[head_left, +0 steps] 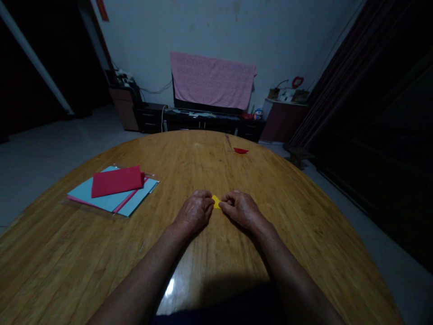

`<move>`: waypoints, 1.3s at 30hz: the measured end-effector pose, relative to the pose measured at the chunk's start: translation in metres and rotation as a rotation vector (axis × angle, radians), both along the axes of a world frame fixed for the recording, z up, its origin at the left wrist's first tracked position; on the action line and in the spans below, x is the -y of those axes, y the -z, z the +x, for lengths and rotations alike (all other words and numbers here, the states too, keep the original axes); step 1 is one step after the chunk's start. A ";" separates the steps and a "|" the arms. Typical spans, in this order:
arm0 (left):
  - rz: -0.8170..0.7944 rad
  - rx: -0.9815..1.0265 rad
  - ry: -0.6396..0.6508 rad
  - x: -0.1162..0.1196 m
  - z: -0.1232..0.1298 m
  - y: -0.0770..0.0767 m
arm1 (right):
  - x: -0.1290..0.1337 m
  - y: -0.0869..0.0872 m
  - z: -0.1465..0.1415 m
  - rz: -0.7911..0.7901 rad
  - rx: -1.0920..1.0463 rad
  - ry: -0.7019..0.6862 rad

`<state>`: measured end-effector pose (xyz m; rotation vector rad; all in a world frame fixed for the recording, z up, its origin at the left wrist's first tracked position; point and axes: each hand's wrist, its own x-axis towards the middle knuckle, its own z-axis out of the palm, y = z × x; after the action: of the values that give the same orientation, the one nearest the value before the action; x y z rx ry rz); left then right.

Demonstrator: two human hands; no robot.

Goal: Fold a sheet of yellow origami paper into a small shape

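A small piece of yellow paper (216, 202) shows between my two hands, low over the middle of the table. My left hand (197, 208) is closed with its fingertips on the paper's left side. From the right, my right hand (241, 208) pinches the other side between thumb and curled fingers. The visible part of the paper looks folded, with a pointed top; the rest is hidden by my fingers. A red folded paper boat (241, 150) sits near the far edge of the table.
On the left of the round wooden table (189, 158), light blue paper sheets (88, 192) lie in a clear sleeve, with folded red paper (117, 181) on top. Beyond the table stands a low black cabinet (203, 124) below a screen draped with pink cloth (213, 81).
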<state>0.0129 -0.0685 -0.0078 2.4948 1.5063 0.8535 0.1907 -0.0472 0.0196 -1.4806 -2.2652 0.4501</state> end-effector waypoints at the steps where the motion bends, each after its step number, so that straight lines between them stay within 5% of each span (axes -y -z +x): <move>1: 0.001 -0.001 0.003 0.000 0.000 0.000 | 0.001 -0.001 0.000 0.005 -0.005 -0.008; 15: 0.002 0.018 0.012 0.000 -0.001 0.002 | -0.001 0.003 0.001 0.014 -0.012 -0.105; 39: -0.004 0.039 0.030 -0.001 -0.004 0.003 | 0.000 0.002 0.000 -0.016 -0.019 -0.050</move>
<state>0.0093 -0.0670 -0.0104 2.4765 1.4527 0.8886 0.1907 -0.0471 0.0176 -1.4248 -2.2935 0.4964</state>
